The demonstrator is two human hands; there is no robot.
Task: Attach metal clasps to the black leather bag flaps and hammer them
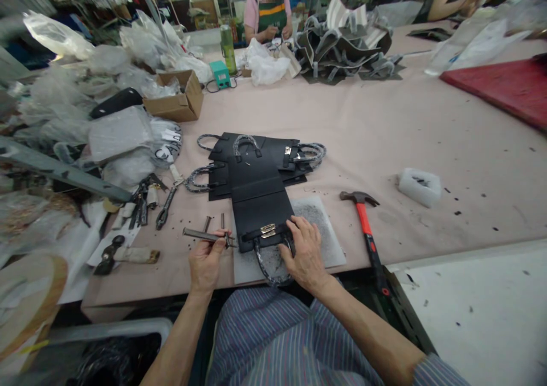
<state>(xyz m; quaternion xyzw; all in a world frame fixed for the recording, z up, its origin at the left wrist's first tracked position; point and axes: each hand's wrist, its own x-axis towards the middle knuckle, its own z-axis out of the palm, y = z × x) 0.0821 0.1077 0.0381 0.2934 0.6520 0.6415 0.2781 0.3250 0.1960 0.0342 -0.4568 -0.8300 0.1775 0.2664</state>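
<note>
My left hand [205, 263] is closed round several thin metal punches [200, 234], just left of the black leather panel [260, 203]. The panel's near end lies on a pale board [331, 243] and bears a gold clasp [268, 230] on a dark strap. A wrapped handle [267, 269] loops from its near edge. My right hand [305, 252] rests over the panel's near right corner and the handle's base, fingers bent but apart. More black panels with wrapped handles [314, 154] lie beneath and beyond it.
A red-handled hammer [366, 232] lies right of the board, near a white block [419, 187]. Another hammer [123, 255], pliers [143, 198], plastic bags and a cardboard box [177, 98] are at left. Grey pieces [346, 44] are piled at the back; a person [271, 9] sits opposite.
</note>
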